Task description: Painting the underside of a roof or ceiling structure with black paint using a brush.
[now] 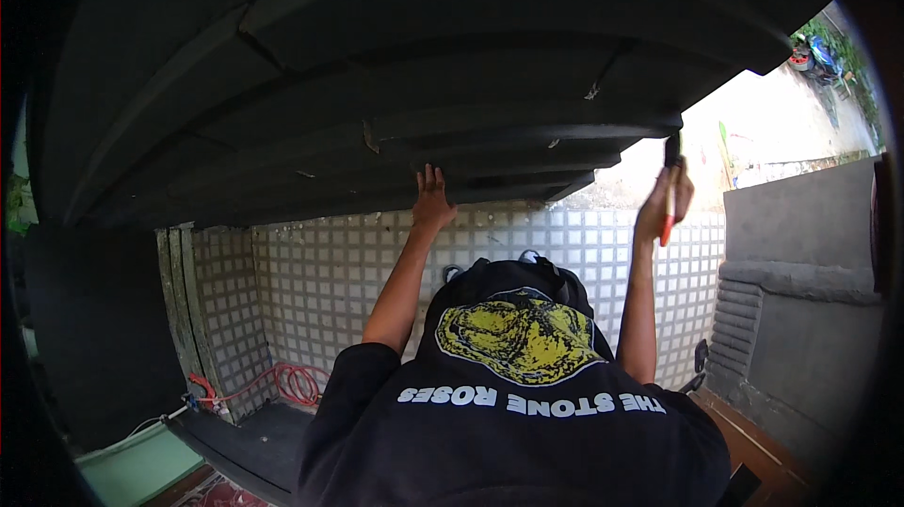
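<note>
A large black ridged surface point(433, 64) with several pale scuffs stretches across the upper view. My left hand point(432, 196) is raised to its lower part, fingertips resting against it and fingers apart, holding nothing. At the right, my right hand point(662, 201) grips a paintbrush point(669, 225) with a light handle and red end. The brush's dark head points up and appears to touch the right end of one of the black ridges.
A tiled surface point(339, 272) lies beyond my arms. A coiled red hose point(292, 381) is at lower left, near a pale green panel point(132, 465). Grey masonry point(791, 225) stands at the right. Plants and jumbled objects point(819, 55) show at the upper right.
</note>
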